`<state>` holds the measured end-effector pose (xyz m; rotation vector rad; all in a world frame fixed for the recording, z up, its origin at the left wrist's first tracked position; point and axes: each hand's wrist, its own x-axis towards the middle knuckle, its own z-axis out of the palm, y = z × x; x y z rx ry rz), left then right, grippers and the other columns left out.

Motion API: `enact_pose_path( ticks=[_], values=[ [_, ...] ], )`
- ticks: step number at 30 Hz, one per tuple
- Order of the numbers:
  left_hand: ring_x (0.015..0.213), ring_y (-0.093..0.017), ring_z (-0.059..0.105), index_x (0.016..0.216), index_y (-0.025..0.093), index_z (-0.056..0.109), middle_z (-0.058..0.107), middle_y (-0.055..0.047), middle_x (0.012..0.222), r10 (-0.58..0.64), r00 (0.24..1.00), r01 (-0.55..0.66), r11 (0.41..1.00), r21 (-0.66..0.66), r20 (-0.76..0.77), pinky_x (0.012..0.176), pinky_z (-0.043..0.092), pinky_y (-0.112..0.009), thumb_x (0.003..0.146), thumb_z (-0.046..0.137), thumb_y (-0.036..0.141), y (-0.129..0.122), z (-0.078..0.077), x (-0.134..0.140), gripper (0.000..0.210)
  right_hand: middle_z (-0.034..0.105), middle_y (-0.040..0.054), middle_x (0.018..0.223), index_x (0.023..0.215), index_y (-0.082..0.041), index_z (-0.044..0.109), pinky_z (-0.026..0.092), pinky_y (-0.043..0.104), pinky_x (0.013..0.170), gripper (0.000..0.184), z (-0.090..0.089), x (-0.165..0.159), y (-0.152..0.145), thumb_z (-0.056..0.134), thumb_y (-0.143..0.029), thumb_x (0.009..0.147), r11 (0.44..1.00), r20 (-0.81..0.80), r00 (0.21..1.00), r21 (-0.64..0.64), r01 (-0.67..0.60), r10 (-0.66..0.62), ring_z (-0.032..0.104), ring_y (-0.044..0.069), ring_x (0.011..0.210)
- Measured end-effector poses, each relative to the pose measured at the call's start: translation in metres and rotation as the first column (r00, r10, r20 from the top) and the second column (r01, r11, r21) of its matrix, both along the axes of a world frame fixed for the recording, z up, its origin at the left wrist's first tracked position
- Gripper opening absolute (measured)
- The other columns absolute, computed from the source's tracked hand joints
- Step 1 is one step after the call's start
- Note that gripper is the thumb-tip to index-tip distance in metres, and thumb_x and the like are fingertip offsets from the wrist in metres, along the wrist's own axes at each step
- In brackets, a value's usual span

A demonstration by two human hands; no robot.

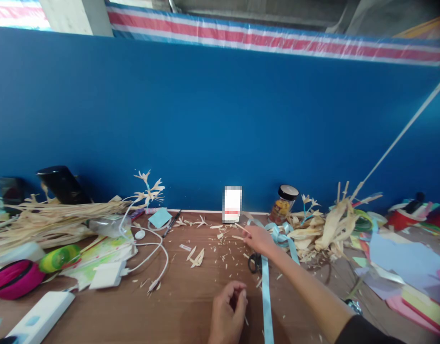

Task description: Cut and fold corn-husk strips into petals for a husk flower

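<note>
My left hand (229, 310) is low in the middle of the head view, just above the table. Its fingers curl towards the thumb, and whatever they may hold is too small to make out. My right hand (260, 240) reaches forward over the scattered husk bits, its fingertips closed at the end of a narrow corn husk strip (241, 229). Black-handled scissors (254, 263) lie beneath the right wrist, partly hidden. A light blue ribbon (266, 298) runs under the forearm towards the front edge. Cut husk pieces (197, 258) rest on the table (191, 306) at left.
Husk flowers (148, 191) stand by the blue partition (205, 119). A black-lidded jar (282, 203) and a husk bundle (336, 224) are at right, beside coloured paper (402, 258). Husks (69, 215), a white charger (108, 275) with cables and a power strip (42, 317) are at left.
</note>
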<state>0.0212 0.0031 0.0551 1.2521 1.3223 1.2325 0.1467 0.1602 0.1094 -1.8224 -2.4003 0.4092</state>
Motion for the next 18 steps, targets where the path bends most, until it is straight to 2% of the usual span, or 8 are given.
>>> enact_pose_path(
  ticks=[3,6,9,14,18],
  values=[
    [0.057,-0.014,0.053,0.079,0.015,0.06,0.059,-0.003,0.062,-0.001,1.0,0.001,1.0,-0.004,-0.023,0.054,0.041,-0.022,0.076,0.047,0.033,0.0,0.0,0.0,0.023,0.063,0.005,0.084,0.088,-0.02,0.058,0.033,0.026,0.06,0.017,0.003,-0.003,0.0,0.048,-0.028,0.079,0.999,0.028,0.999,0.027,0.019,-0.02,0.056,0.019,0.079],
    [0.056,-0.014,0.052,0.079,0.015,0.059,0.058,-0.003,0.061,-0.006,0.999,0.006,1.0,0.004,-0.053,0.054,0.04,-0.022,0.077,0.046,0.031,0.001,-0.002,0.0,0.021,0.062,0.0109,0.089,0.086,-0.017,0.059,0.034,0.031,0.061,0.034,0.009,-0.006,-0.001,0.032,-0.039,0.086,0.998,0.06,0.998,0.054,0.032,-0.035,0.056,0.024,0.081],
    [0.056,-0.014,0.051,0.077,0.015,0.059,0.057,-0.003,0.06,-0.008,0.997,0.009,1.0,0.011,-0.077,0.054,0.04,-0.022,0.077,0.045,0.03,0.002,-0.004,0.001,0.02,0.062,0.0132,0.088,0.086,-0.016,0.059,0.035,0.033,0.064,0.047,0.016,-0.013,-0.008,0.019,-0.04,0.089,0.998,0.082,0.997,0.055,-0.01,0.006,0.057,0.025,0.082],
    [0.056,-0.014,0.052,0.077,0.014,0.06,0.058,-0.004,0.061,-0.006,0.996,0.005,1.0,-0.016,-0.084,0.054,0.04,-0.022,0.077,0.046,0.029,0.001,-0.001,0.001,0.021,0.062,0.008,0.088,0.084,-0.018,0.06,0.035,0.027,0.069,0.029,0.022,-0.028,-0.033,0.033,-0.031,0.087,0.986,0.079,0.983,0.029,-0.166,0.164,0.057,0.02,0.084],
    [0.056,-0.014,0.053,0.08,0.013,0.061,0.059,-0.004,0.062,0.005,0.997,-0.005,1.0,-0.001,-0.083,0.055,0.041,-0.023,0.076,0.047,0.029,-0.001,0.0,0.0,0.021,0.063,0.0048,0.088,0.089,-0.022,0.058,0.034,0.026,0.068,0.024,0.017,-0.034,-0.044,0.036,-0.03,0.085,0.98,0.069,0.979,0.034,-0.195,0.192,0.057,0.019,0.084]
  ],
)
